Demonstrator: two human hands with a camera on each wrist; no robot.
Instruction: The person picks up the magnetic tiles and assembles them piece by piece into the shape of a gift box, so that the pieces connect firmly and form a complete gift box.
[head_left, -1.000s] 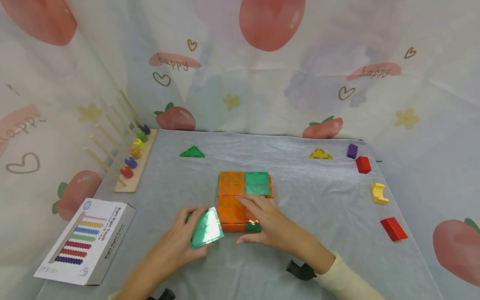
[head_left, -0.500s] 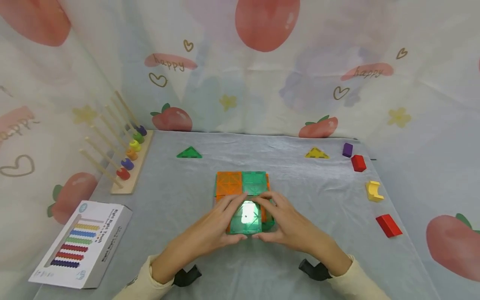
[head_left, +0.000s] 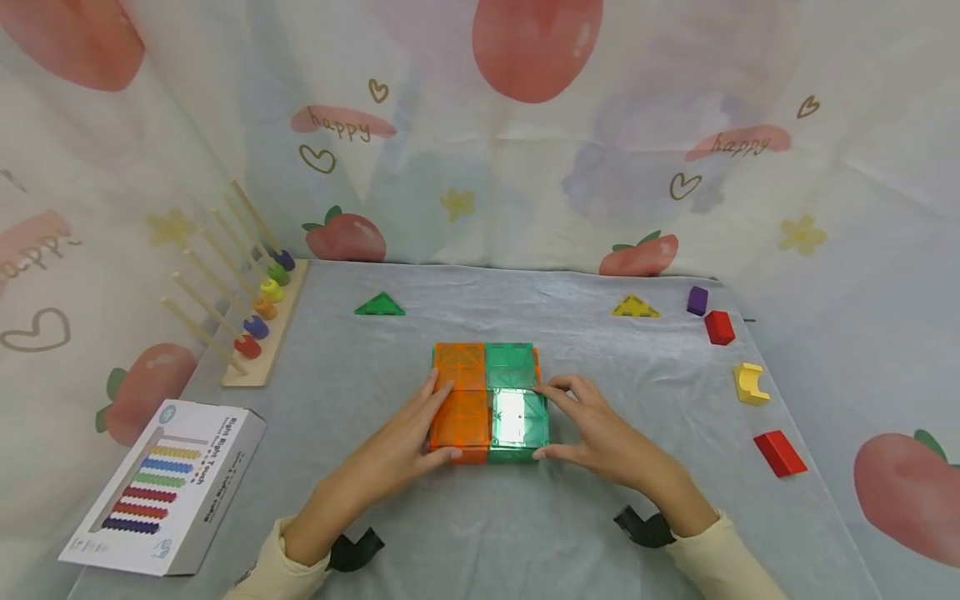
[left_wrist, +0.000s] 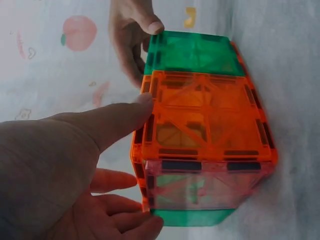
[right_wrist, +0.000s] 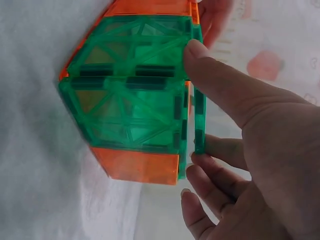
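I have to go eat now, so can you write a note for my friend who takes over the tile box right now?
Left hand: straight fingers rest against the left side of the tile box, thumb at the near orange top tile.
Right hand: fingers and thumb touch the right side, by the near green top tile.
Done: four square tiles cover the top, orange and green in each row, and lie flat.
Left: a green triangle and a yellow triangle lie unused at the back of the table; maybe they go on next.

Head view: high above table's (head_left: 675, 533) near edge, facing far edge. Wrist views: close, low, from left and right sides. All share tile box (head_left: 489, 400) (left_wrist: 205, 130) (right_wrist: 135, 95).
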